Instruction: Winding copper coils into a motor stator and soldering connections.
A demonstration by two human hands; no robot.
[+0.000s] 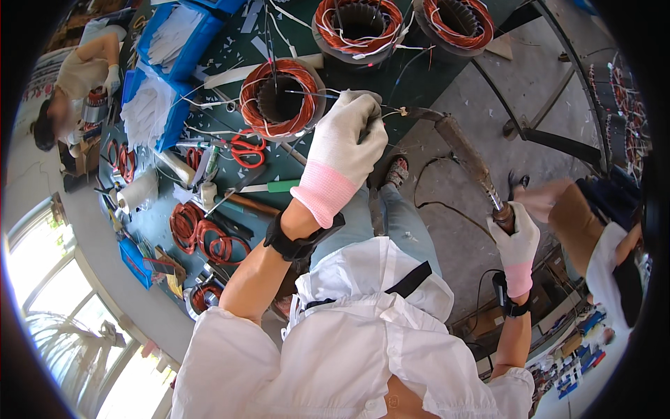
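Bringing a soldering iron and a wire close together beside a copper-wound stator

A person in white knit gloves with pink cuffs works at a dark green surface (436,80), seen from above. The right hand (516,234), well out to the right, is closed around the handle of a long soldering iron (462,145). The iron's long axis slants up and leftward from that hand, so its tip lies just right of the left hand (349,140), much nearer to it than to the hand gripping the handle.

The left hand is narrow, its fingers pinched on a thin wire (310,93) that shows on both sides of it. Whether the tip touches the wire is too small to tell.

The copper-wound stator (269,98) stands on the surface immediately left of the left hand, its round opening facing up. Two more stators sit beyond, toward the upper edge; red-handled scissors (248,148) lie below the nearest one.
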